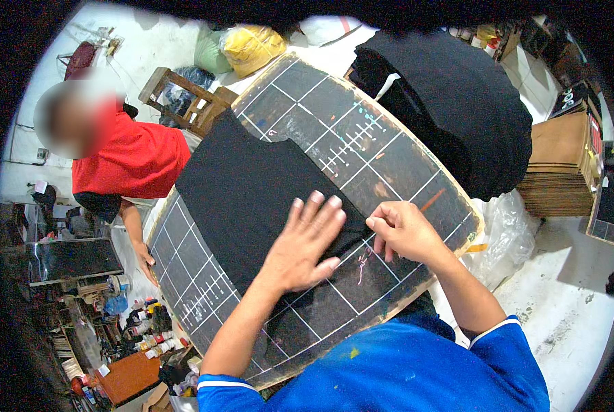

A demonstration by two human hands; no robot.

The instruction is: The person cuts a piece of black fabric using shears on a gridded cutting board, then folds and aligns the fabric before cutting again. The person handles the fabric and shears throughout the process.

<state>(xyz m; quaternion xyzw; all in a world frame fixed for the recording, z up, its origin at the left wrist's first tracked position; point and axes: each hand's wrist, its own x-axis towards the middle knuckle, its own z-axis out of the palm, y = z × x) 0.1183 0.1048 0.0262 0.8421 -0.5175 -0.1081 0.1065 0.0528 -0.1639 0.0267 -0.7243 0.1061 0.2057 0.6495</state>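
Observation:
A black fabric piece with a curved cutout, like a cut garment panel, lies over a dark board marked with a white grid. My left hand rests flat on the fabric near its close end, fingers spread. At the fabric's right corner, my right hand has thumb and forefinger pinched together on its edge. Small pinkish-white thread scraps lie on the board just below my right hand.
A large heap of black fabric stands beyond the board's right edge. Stacked brown cardboard sheets and clear plastic are at the right. A person in a red shirt stands at the left, one hand at the board's edge. A wooden chair stands behind.

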